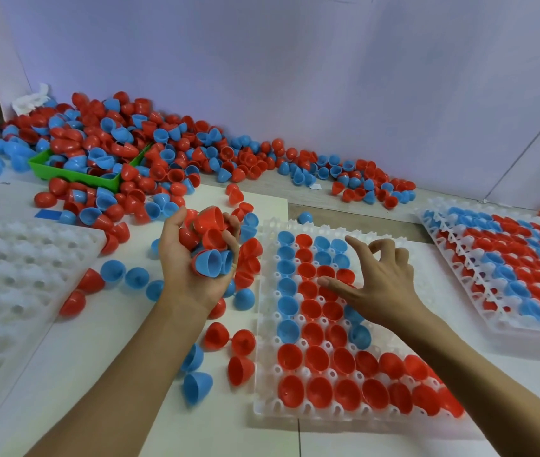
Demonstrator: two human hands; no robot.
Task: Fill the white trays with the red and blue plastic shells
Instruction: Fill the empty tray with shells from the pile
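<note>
Red and blue plastic shells are cupped in the left hand, palm up, fingers curled round a handful: red ones toward the fingertips, two blue ones nearest the wrist, open mouths facing the camera. Just right of that grip, the middle white tray is seen, partly filled; a blue column runs along its left edge, red shells fill the centre and the two nearest rows, and bare cups remain under and beyond the right hand. The right hand is held over the tray with nothing in it, thumb and forefinger stretched out, the other fingers loosely bent; whether the thumb touches the red shell below cannot be told. Loose shells are scattered below and to the left of the left wrist, on the white table. Beyond the left hand a large heap of shells is banked against the wall, around and over a green bin. Far right of the right hand, a full tray is noted; far left of the left hand, an empty tray.
</note>
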